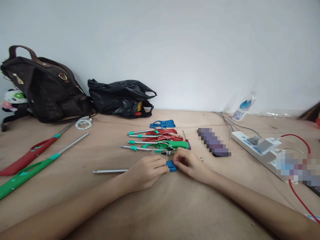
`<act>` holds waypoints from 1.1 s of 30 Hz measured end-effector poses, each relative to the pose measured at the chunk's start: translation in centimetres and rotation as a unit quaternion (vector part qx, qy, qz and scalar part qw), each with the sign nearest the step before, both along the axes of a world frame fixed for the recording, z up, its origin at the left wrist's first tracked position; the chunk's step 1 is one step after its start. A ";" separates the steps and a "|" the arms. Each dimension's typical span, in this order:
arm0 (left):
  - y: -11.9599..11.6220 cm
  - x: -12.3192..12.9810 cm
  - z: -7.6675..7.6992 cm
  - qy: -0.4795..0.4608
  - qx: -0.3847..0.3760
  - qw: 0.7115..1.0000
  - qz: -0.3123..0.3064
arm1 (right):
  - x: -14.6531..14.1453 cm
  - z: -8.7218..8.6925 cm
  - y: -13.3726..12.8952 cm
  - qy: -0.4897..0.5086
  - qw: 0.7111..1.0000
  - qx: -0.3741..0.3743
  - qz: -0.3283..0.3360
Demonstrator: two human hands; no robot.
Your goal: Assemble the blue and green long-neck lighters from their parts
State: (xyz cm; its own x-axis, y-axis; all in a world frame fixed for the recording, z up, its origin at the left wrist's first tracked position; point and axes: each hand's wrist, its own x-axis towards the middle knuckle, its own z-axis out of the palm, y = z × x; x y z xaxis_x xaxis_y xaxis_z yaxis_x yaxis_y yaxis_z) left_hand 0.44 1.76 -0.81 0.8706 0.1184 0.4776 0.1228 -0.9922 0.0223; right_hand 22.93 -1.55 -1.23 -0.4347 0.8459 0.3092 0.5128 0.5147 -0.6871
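A long-reach lighter with a blue handle (172,166) lies across the table, its metal tube (110,171) pointing left. Wrapped over the handle, my left hand (148,170) hides most of it. My right hand (190,163) has thumb and forefinger pinched at the handle's right end; whether a small part is between them I cannot make out. Just beyond lie disassembled lighters: metal tubes with teal collars and wires (132,148), a green handle shell (177,144), red handle shells (172,136) and blue handle shells (163,123). A screwdriver (188,143) rests beside them.
Whole red (32,155) and green (30,173) lighters lie at left, near a bead bracelet (83,124). Behind are a dark bag (55,90) and black plastic bag (117,96). At right are a blurred purple object (213,141), power strip (250,146), cables and bottle (244,106).
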 end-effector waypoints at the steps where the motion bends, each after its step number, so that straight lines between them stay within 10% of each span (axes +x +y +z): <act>1: 0.0 0.0 0.0 0.001 0.001 1.000 0.000 | 0.0 0.1 -0.1 -0.031 0.999 0.033 0.005; 14: -0.1 0.1 0.3 0.011 0.006 1.000 0.002 | -0.5 0.0 0.3 -0.313 0.906 0.286 -0.002; 23: -0.1 0.0 0.1 0.011 0.004 1.000 0.005 | 0.0 -0.1 0.6 -0.274 0.925 0.261 -0.015; 33: -0.1 0.0 0.2 0.000 0.003 1.000 0.003 | 4.9 0.3 3.2 -0.325 0.909 0.125 -0.229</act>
State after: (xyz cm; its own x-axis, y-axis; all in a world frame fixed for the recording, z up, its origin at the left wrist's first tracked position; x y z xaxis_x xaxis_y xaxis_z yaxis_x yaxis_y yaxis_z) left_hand 0.43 1.64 -0.65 0.8701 0.1213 0.4777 0.1293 -0.9915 0.0162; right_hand 27.79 1.62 -0.90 -0.2139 0.9228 0.3203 0.9687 0.2427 -0.0524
